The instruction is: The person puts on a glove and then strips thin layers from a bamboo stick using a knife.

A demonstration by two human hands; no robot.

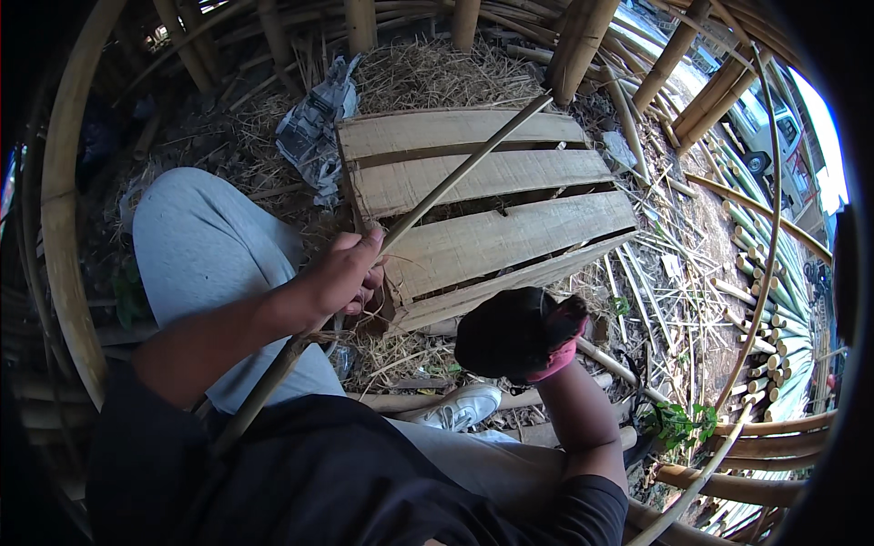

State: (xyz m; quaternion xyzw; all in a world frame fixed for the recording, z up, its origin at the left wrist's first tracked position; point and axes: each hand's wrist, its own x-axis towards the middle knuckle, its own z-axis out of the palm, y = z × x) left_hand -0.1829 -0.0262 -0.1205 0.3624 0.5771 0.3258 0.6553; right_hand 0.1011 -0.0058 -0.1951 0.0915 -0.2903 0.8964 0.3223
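My left hand [346, 278], bare, is closed round a long thin bamboo pole [464, 168]. The pole slants from beside my body at lower left, up over a slatted wooden crate [510, 226], to the crate's far side. Loose fibres hang by my left fingers. My right hand [505, 335] wears a dark glove with a pink cuff and is over the crate's near right corner, apart from the pole. It looks rounded and closed; its fingers, and anything in them, are lost in the dark glove.
Bamboo posts [583, 45] stand round the crate. Crumpled newspaper [319, 123] and dry straw [437, 73] lie beyond it. Many cut green bamboo poles [774, 337] are stacked at right, below a parked white vehicle [760, 123]. A bent bamboo strip [772, 218] arcs along the right side.
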